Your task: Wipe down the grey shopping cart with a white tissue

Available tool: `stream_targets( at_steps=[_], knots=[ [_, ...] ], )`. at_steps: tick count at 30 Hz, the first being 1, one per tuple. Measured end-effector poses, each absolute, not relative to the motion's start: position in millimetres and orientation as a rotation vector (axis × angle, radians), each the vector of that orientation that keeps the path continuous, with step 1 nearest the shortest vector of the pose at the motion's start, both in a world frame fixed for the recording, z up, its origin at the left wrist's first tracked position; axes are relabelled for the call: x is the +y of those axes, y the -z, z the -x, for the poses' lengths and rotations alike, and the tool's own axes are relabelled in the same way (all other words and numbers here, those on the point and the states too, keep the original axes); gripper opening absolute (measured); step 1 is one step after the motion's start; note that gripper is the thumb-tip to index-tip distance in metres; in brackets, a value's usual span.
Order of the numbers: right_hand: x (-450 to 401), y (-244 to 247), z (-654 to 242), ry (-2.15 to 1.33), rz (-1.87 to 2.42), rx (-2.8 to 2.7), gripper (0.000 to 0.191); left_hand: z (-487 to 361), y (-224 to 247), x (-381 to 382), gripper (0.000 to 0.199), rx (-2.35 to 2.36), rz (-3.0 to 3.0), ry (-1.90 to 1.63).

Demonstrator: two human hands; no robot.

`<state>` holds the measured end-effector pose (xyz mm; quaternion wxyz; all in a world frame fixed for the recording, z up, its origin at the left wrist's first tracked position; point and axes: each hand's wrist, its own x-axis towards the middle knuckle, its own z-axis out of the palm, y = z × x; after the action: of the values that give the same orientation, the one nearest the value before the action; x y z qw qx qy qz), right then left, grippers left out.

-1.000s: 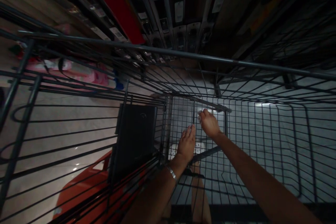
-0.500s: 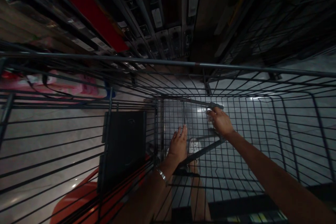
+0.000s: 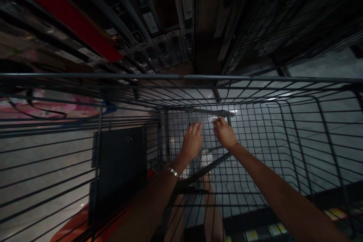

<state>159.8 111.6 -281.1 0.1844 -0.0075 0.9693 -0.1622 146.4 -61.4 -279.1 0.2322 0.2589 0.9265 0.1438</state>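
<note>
Both of my hands reach down into a dark wire shopping cart [image 3: 255, 136]. My left hand [image 3: 193, 141] is over the basket's bottom mesh with its fingers stretched out and nothing in them; a silvery bracelet [image 3: 173, 171] circles that wrist. To its right, my right hand [image 3: 225, 132] is closed in a pinch. A small whitish, crumpled-looking thing [image 3: 213, 120] shows at its fingertips, too dim and small to name. A grey frame bar [image 3: 210, 112] runs just beyond the right fingers.
A black panel [image 3: 120, 170] stands at the cart's left end, above an orange-red object [image 3: 70, 225]. Beyond the cart's top rail [image 3: 159, 77] are shelves with hanging packages [image 3: 174, 45] and a red strip [image 3: 70, 15]. Pink patterned packs [image 3: 56, 102] lie outside at left.
My right hand has moved left, closer to my left hand, keeping its pinch. My left hand has shifted slightly up the frame. The view has turned, so shelves and black panel sit farther left.
</note>
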Motion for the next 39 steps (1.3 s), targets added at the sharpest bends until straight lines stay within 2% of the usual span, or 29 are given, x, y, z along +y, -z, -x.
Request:
stream_targets(
  at_steps=[6,12,18,28,36,39],
  knots=[
    [126.6,271.7,-187.0,0.507,0.199,2.624,0.027,-117.7,294.4,-52.6,0.054,2.57,-0.821,-0.335],
    [169.0,264.3,-182.6,0.418,-0.104,2.725,0.024,-105.9,302.2,-60.3,0.051,2.567,-0.883,-0.251],
    [158.0,269.2,-163.6,0.316,-0.451,2.876,0.027,-104.6,302.7,-64.4,0.051,2.601,-0.885,-0.195],
    [154.2,263.7,-160.0,0.288,-0.365,2.92,0.021,-98.6,301.8,-73.9,0.054,2.635,-0.858,-0.135],
    [173.1,272.9,-138.2,0.284,-0.713,2.879,0.025,-91.5,306.7,-81.5,0.056,2.651,-0.803,-0.151],
    [164.2,275.1,-131.6,0.336,-0.711,2.876,0.027,-90.2,308.8,-83.4,0.056,2.649,-0.772,-0.156]
  ],
)
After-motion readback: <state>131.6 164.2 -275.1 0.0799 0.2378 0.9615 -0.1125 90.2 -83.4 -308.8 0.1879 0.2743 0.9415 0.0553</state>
